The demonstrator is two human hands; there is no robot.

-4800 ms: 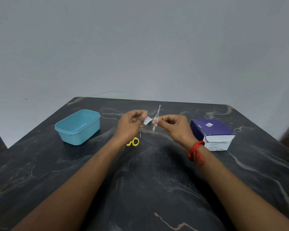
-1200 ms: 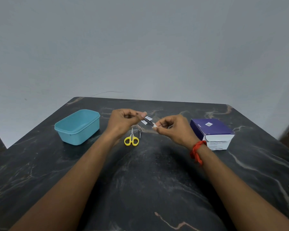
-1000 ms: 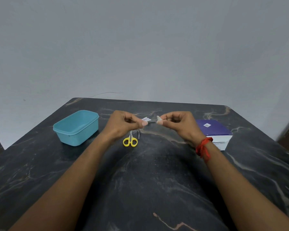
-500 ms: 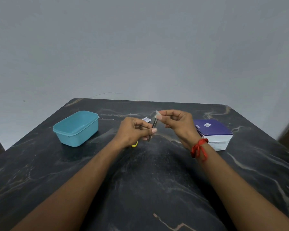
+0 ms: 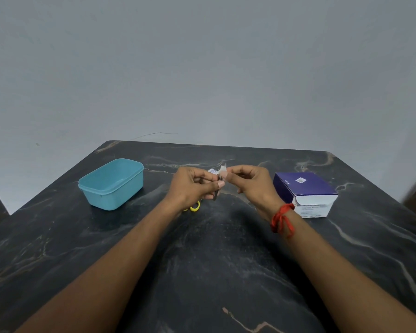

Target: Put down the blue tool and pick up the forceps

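Note:
Both hands meet above the middle of the dark marble table (image 5: 214,260). My left hand (image 5: 192,186) pinches a thin dark stick-like tool (image 5: 216,194) that points down from its fingertips. My right hand (image 5: 250,183) pinches a small clear, whitish strip (image 5: 223,169) held upright against the left fingertips. A scrap of white paper (image 5: 211,171) shows just behind the left fingers. Yellow-handled scissors (image 5: 194,207) lie on the table under my left hand, mostly hidden by it. A red thread is tied round my right wrist (image 5: 282,218).
A light blue plastic tub (image 5: 112,182) stands open at the left. A dark blue and white cardboard box (image 5: 304,192) sits at the right. A grey wall rises behind the far table edge.
The hands drew closer together. The left hand turned the dark tool from level to pointing down, and now covers most of the scissors. The right hand keeps its strip upright.

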